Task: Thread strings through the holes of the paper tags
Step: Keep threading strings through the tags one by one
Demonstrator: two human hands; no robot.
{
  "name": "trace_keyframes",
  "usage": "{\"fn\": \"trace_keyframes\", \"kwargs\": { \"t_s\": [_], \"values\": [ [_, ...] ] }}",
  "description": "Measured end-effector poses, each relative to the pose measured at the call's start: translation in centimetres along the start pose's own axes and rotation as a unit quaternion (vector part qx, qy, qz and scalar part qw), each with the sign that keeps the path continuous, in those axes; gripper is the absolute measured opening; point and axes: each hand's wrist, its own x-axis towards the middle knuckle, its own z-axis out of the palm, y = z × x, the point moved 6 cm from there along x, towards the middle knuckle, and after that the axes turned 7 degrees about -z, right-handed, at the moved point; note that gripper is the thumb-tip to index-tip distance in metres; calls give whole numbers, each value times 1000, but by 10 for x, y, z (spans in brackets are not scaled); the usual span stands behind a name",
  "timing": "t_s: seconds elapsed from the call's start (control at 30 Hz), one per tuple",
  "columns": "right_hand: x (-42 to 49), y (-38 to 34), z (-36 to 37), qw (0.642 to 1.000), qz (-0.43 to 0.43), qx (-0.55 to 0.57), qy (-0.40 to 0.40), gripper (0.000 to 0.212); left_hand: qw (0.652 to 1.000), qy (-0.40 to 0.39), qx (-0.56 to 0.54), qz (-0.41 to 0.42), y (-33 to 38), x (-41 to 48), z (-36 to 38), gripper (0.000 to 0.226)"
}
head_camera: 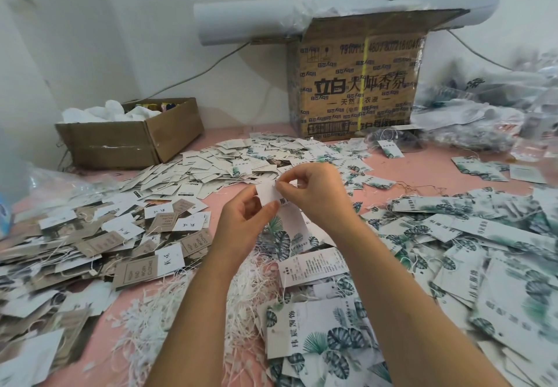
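My left hand (246, 217) pinches the lower left edge of a white paper tag with green leaf print (287, 220), held upright above the table. My right hand (311, 190) pinches at the tag's top edge with thumb and forefinger; a thin white string end (297, 186) pokes out beside the fingertips. Whether the string passes through the hole is hidden by my fingers. A heap of loose white strings (250, 284) lies on the pink table below my wrists.
Piles of tags cover the pink table (229, 196): brown and white ones at left (126, 244), small white ones at the back (241, 160), leaf-printed ones at right (471, 250). A small open cardboard box (133, 139) and a tall printed carton (356, 84) stand at the wall.
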Motion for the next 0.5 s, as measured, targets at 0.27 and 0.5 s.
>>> {"fn": "trace_keyframes", "kwargs": {
  "t_s": [0.27, 0.5],
  "values": [
    [0, 0, 3, 999, -13, -43, -15, 8, 1000, 8, 21, 9, -4, 2, 0, 26],
    [-1, -1, 9, 999, -8, 35, -31, 6, 997, 55, -52, 4, -5, 1, -7, 22]
  ]
}}
